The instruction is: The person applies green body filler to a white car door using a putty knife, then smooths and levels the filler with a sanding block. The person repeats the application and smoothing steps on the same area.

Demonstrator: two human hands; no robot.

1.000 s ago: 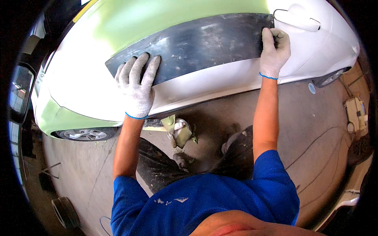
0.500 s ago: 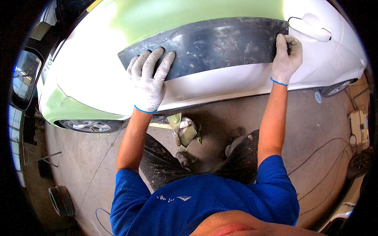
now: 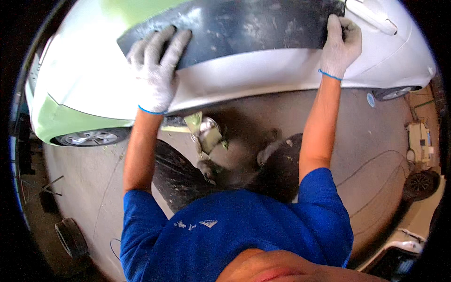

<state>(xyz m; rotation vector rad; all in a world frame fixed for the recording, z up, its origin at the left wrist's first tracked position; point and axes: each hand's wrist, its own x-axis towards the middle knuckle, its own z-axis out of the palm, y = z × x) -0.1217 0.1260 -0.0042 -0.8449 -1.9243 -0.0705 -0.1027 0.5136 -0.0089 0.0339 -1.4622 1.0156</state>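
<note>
A long black scuffed sheet (image 3: 253, 28), gently curved, lies against the side of a white car (image 3: 253, 68). My left hand (image 3: 152, 77), in a pale knitted glove with dark fingertips, rests on the sheet's left end with its fingers spread and straight; its thumb is hidden. At the other end my right hand (image 3: 342, 49), gloved too, pinches the sheet's edge, thumb in front and fingers curled. The white door handle (image 3: 371, 16) is just beyond that end. Pale green patches cover the door above the sheet and the front fender (image 3: 61, 117).
Below the car's sill, a round container (image 3: 209, 124) with green-smeared pieces stands near my feet. The front wheel (image 3: 91, 137) is at left. A loose tyre (image 3: 71, 237) lies lower left. To the right are a beige machine (image 3: 419, 143), another wheel (image 3: 421, 184) and cables on the floor.
The whole scene has shifted upward in view, with the sheet's top now partly cut off. Both hands keep about the same places on the sheet.
</note>
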